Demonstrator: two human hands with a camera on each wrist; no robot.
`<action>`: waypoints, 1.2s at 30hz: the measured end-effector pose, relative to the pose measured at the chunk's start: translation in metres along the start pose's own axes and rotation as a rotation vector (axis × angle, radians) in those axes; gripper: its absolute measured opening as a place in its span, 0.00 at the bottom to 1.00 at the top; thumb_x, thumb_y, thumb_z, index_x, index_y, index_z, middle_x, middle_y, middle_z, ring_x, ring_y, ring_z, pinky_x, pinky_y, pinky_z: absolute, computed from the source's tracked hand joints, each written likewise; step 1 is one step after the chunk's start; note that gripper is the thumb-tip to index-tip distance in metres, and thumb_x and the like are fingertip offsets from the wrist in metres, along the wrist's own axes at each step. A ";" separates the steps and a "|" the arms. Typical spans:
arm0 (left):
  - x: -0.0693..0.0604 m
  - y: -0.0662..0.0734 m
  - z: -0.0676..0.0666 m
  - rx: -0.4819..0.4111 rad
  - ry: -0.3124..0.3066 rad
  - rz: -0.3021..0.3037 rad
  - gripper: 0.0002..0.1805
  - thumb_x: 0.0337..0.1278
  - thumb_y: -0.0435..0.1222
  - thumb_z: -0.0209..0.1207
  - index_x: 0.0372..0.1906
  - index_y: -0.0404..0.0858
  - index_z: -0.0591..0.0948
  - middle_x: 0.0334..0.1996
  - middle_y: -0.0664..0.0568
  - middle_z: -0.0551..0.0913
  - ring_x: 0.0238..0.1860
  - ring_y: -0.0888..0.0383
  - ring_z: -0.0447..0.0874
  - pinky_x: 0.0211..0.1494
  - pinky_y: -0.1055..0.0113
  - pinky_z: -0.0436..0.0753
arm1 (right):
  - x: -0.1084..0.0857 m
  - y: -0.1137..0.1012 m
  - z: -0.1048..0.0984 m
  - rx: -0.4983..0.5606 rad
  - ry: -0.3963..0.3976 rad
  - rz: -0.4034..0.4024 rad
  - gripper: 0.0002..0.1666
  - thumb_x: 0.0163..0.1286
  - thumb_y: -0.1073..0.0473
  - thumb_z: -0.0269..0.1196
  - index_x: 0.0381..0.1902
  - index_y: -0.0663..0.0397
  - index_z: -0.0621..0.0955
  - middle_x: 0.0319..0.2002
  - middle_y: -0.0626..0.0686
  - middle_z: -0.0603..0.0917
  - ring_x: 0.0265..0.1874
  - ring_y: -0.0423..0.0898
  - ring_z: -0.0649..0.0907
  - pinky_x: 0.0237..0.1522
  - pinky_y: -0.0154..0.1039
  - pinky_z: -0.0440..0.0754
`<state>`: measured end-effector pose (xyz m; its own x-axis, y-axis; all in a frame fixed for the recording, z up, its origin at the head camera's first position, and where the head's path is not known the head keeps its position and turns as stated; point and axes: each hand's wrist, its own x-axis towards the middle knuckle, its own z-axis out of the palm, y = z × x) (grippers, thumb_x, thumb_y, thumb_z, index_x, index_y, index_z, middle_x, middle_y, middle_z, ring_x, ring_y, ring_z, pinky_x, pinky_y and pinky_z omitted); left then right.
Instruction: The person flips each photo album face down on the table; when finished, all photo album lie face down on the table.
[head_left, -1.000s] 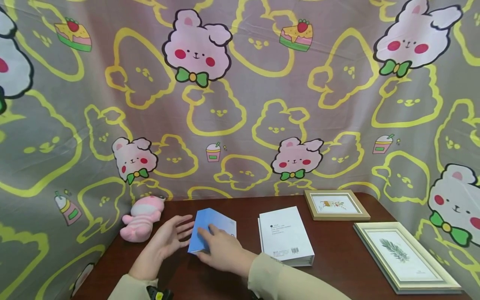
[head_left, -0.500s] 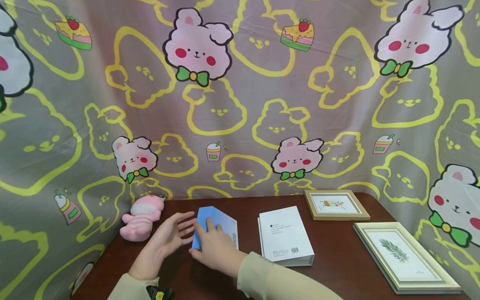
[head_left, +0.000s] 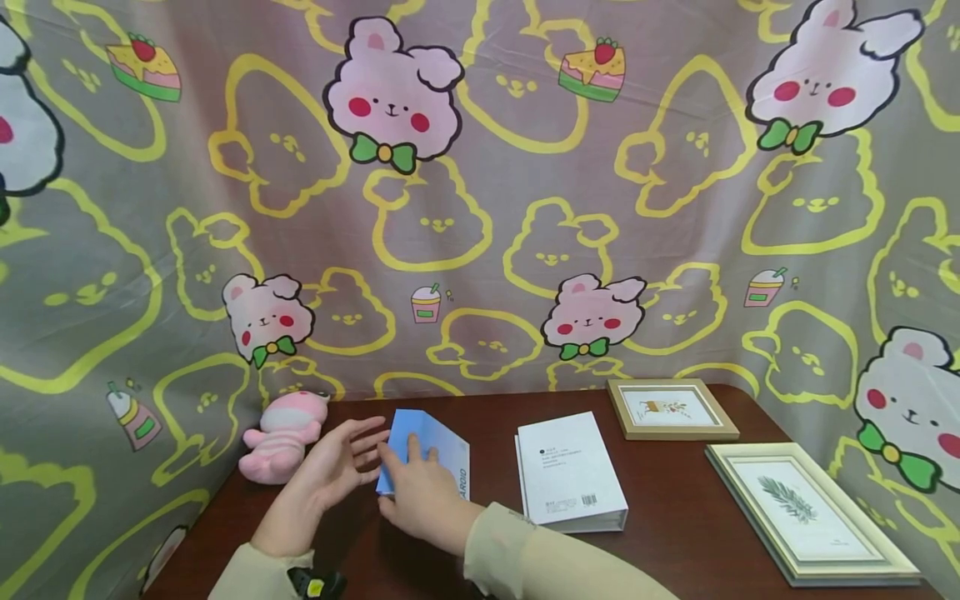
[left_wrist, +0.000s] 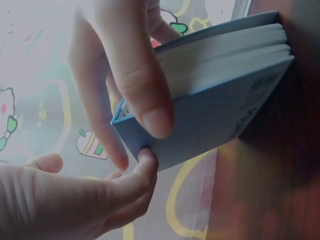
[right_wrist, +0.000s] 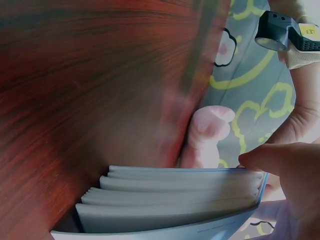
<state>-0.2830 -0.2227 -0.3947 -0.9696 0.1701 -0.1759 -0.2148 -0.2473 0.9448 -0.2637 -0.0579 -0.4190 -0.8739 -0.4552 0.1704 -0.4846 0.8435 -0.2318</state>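
1. Blue book (head_left: pixel 453 456) tilted over the brown wooden table (head_left: pixel 660 492), gripped by the right hand (head_left: pixel 423 500).
2. From it, left hand (head_left: pixel 341 462) at nine o'clock, fingers apart.
3. Nine: pink toy (head_left: pixel 281 442). Three: white book (head_left: pixel 570 471), large frame (head_left: pixel 806 508). Past two: small frame (head_left: pixel 670 409).
4. Twelve: bunny-print curtain (head_left: pixel 517 175).

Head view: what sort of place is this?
Likely a small curtained desk nook, though whether in a home or a studio I can't tell. Cartoon-print fabric hangs behind and along both sides of a dark reddish-brown table, and a pink plush toy lies on it.
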 end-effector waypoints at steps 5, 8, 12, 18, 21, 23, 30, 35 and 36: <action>0.000 0.005 0.004 0.011 0.013 0.001 0.29 0.80 0.46 0.41 0.75 0.33 0.65 0.75 0.30 0.58 0.66 0.41 0.65 0.58 0.50 0.69 | 0.001 -0.001 -0.002 0.016 0.010 -0.002 0.38 0.69 0.41 0.67 0.75 0.35 0.71 0.73 0.63 0.66 0.61 0.69 0.77 0.40 0.53 0.86; -0.001 0.007 0.004 0.019 -0.010 0.005 0.30 0.81 0.46 0.40 0.76 0.34 0.63 0.76 0.29 0.56 0.70 0.39 0.61 0.59 0.50 0.67 | 0.002 0.000 -0.003 0.025 0.016 -0.006 0.37 0.69 0.41 0.66 0.74 0.35 0.71 0.73 0.63 0.66 0.60 0.69 0.77 0.40 0.53 0.86; -0.002 0.009 0.005 0.018 -0.031 0.011 0.29 0.82 0.46 0.39 0.76 0.35 0.64 0.76 0.29 0.55 0.71 0.38 0.59 0.58 0.51 0.67 | 0.002 0.000 -0.003 0.028 0.043 -0.020 0.34 0.70 0.40 0.66 0.71 0.36 0.73 0.71 0.63 0.68 0.56 0.67 0.80 0.38 0.52 0.86; -0.004 0.014 0.008 0.031 -0.036 0.017 0.30 0.82 0.47 0.39 0.77 0.34 0.63 0.75 0.30 0.57 0.66 0.41 0.64 0.58 0.53 0.68 | 0.004 0.000 -0.005 0.042 0.073 -0.017 0.32 0.69 0.40 0.66 0.67 0.36 0.72 0.65 0.62 0.71 0.42 0.60 0.83 0.29 0.46 0.83; -0.004 0.014 0.009 0.033 -0.034 0.018 0.30 0.82 0.47 0.40 0.77 0.34 0.63 0.75 0.31 0.58 0.64 0.43 0.66 0.57 0.53 0.68 | 0.004 0.000 -0.006 0.052 0.080 -0.012 0.31 0.68 0.41 0.67 0.65 0.36 0.71 0.63 0.61 0.72 0.37 0.58 0.82 0.26 0.44 0.80; -0.005 0.014 0.009 0.030 -0.041 0.017 0.29 0.82 0.47 0.39 0.77 0.34 0.63 0.75 0.31 0.58 0.63 0.44 0.67 0.58 0.53 0.68 | 0.004 0.000 -0.006 0.060 0.080 -0.007 0.31 0.66 0.42 0.67 0.64 0.36 0.72 0.63 0.61 0.72 0.37 0.58 0.82 0.25 0.43 0.80; -0.005 0.016 0.009 0.001 -0.055 0.022 0.30 0.83 0.48 0.40 0.77 0.34 0.61 0.73 0.35 0.63 0.59 0.48 0.72 0.59 0.54 0.70 | 0.005 0.002 -0.008 0.113 0.091 0.002 0.31 0.64 0.43 0.68 0.63 0.35 0.72 0.63 0.61 0.72 0.36 0.57 0.82 0.25 0.43 0.79; 0.000 0.006 0.006 -0.035 -0.068 0.019 0.26 0.82 0.47 0.40 0.70 0.37 0.70 0.64 0.40 0.72 0.56 0.51 0.72 0.57 0.53 0.70 | 0.002 0.002 -0.012 0.146 0.092 0.007 0.32 0.64 0.44 0.69 0.65 0.35 0.72 0.64 0.61 0.71 0.36 0.57 0.82 0.25 0.44 0.79; 0.002 0.002 0.005 -0.046 -0.082 0.011 0.25 0.83 0.48 0.39 0.68 0.38 0.73 0.61 0.43 0.74 0.55 0.51 0.73 0.57 0.52 0.70 | 0.002 0.003 -0.012 0.152 0.092 0.007 0.33 0.64 0.45 0.69 0.65 0.35 0.72 0.64 0.62 0.71 0.36 0.58 0.82 0.25 0.44 0.79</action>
<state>-0.2849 -0.2182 -0.3919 -0.9595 0.2441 -0.1408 -0.2114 -0.2932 0.9324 -0.2661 -0.0531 -0.4077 -0.8735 -0.4154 0.2539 -0.4848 0.7906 -0.3741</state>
